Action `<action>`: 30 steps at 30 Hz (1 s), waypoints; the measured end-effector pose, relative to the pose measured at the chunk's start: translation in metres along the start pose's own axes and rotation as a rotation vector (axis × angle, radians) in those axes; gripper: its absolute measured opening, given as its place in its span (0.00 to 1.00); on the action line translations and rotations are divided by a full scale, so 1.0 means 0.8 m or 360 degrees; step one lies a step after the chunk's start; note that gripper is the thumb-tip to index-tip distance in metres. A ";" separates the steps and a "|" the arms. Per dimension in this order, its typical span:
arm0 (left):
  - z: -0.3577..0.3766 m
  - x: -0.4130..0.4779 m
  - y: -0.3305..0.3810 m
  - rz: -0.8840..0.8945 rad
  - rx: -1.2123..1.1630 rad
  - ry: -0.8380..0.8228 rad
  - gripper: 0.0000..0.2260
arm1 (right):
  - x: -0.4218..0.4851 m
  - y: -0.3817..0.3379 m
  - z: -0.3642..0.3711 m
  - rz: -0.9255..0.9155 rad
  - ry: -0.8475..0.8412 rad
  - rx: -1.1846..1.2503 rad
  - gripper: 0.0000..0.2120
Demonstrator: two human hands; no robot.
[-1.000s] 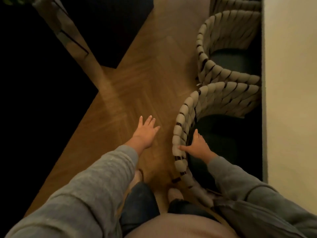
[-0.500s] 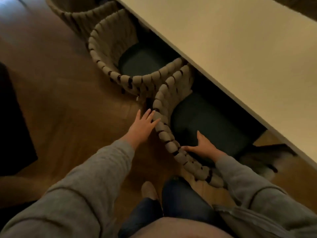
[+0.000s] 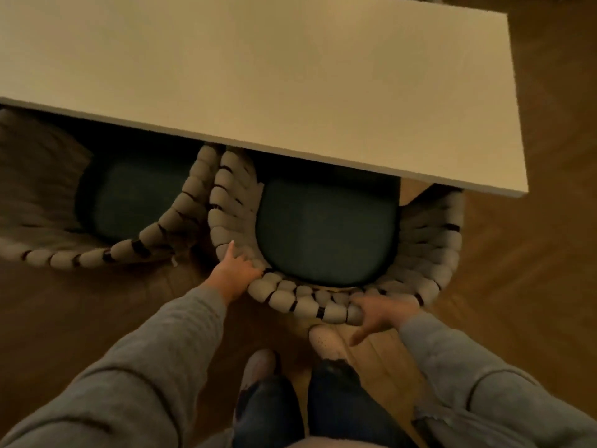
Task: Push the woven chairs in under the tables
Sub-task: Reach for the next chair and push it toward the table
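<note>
The desk [image 3: 290, 76] now spans the frame's top. The woven chair [image 3: 326, 227] sits centre, seat front tucked under its edge. The left hand [image 3: 231, 274], flat-fingered before, and right hand [image 3: 382, 313] both have their grip clamped over the backrest rim.

A second ago our left hand [image 3: 234, 273] hovered open over the floor, well away from the pale rectangular table [image 3: 290, 76]; now it grips the rim of the beige rope-woven chair [image 3: 284, 297] with the dark green cushion. Our right hand [image 3: 382, 313] has slid from the rim's inner side to the back, farthest from the table. We now face the table's edge squarely.
</note>
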State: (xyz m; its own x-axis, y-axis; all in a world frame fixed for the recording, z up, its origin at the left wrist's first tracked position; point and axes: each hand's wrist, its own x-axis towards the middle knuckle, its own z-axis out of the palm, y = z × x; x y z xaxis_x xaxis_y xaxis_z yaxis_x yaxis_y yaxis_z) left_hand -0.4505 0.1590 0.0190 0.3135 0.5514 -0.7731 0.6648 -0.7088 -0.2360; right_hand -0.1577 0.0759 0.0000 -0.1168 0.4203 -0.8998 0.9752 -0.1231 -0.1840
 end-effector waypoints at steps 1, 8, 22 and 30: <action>0.004 0.005 -0.005 0.0059 0.0044 0.0036 0.29 | 0.002 -0.003 0.011 0.0027 0.0127 -0.0136 0.42; 0.014 0.022 -0.025 0.0274 0.0034 0.0205 0.22 | 0.001 -0.018 0.049 0.0082 0.0797 -0.0243 0.19; 0.031 -0.023 0.048 0.0368 0.0044 0.0189 0.20 | -0.050 0.002 0.133 0.0228 0.0723 -0.0236 0.19; -0.007 -0.006 0.056 0.0325 -0.0041 0.0259 0.20 | -0.050 0.039 0.087 0.0113 0.0729 -0.0272 0.18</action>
State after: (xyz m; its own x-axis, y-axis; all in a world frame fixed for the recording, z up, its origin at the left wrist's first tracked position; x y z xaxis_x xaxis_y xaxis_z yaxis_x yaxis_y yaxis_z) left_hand -0.4182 0.1270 0.0151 0.5468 0.4631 -0.6975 0.5929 -0.8024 -0.0679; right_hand -0.1355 -0.0077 0.0027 0.0084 0.7732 -0.6342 0.9991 -0.0326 -0.0266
